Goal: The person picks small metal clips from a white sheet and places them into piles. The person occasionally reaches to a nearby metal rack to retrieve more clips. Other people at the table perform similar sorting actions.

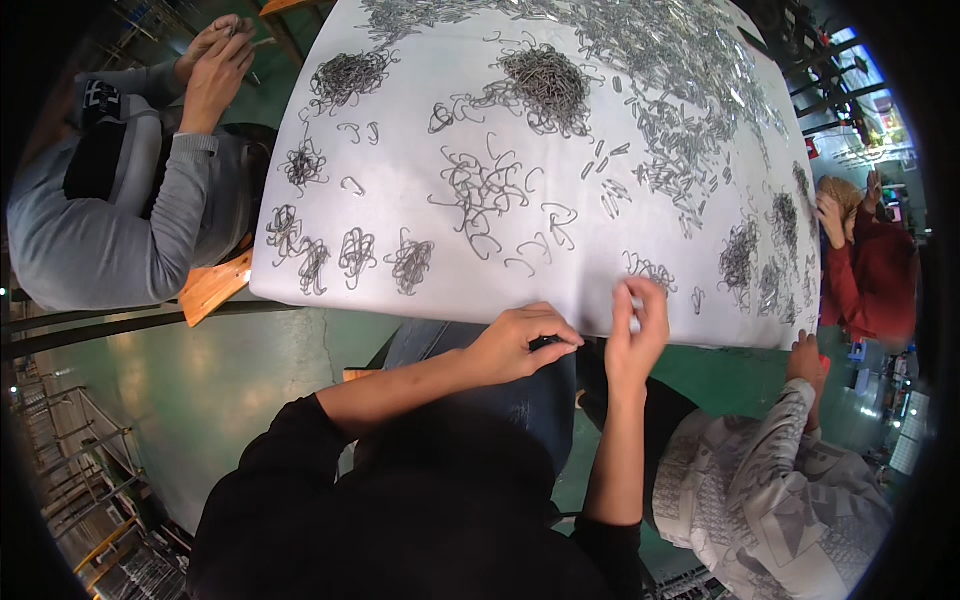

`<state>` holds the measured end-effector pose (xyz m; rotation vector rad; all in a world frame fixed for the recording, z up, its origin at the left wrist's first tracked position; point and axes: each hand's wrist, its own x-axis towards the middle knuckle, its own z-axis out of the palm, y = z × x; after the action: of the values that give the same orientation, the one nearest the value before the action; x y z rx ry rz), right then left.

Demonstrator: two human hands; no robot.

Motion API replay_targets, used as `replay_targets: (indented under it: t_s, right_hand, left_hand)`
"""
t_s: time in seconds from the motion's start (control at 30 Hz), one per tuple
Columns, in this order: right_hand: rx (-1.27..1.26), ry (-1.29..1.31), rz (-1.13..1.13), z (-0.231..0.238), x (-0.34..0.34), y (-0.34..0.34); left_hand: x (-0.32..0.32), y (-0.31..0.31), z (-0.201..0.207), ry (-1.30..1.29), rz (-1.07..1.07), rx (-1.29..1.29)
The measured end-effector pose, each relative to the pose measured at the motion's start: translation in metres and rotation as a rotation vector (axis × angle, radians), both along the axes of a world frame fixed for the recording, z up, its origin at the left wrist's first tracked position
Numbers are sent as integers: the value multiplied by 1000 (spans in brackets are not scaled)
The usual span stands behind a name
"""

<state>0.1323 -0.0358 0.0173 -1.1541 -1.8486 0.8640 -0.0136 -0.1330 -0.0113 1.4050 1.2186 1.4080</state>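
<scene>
Close to the near edge of the white-covered table (390, 170), my left hand (525, 345) is closed, thumb and fingers pressed together at the tips. Whatever it pinches is too small to make out. To its right, my right hand (640, 330) is raised at the table edge, its fingers smeared by motion, so its hold is unclear. Just beyond it lies a small pile of bent wire hooks (650, 270). Loose dark wire hooks (485, 190) are scattered farther in, with a few single ones (535, 248) nearer me.
Small hook bundles (357, 252) line the near left, and a dense hook heap (548, 85) stands farther back. Shiny elongated metal pieces (680, 100) spread across the far right. People sit at the left (140, 190), at the near right (770, 480) and at the far right (870, 260).
</scene>
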Motion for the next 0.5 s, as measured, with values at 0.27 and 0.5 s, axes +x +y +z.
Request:
replay_targets:
  t_s: [0.27, 0.5]
  right_hand:
    - [291, -527, 179, -20, -146, 111]
    - [312, -621, 357, -25, -157, 130]
  left_hand:
    - [-11, 7, -15, -14, -94, 11]
    - [-13, 9, -19, -17, -76, 73]
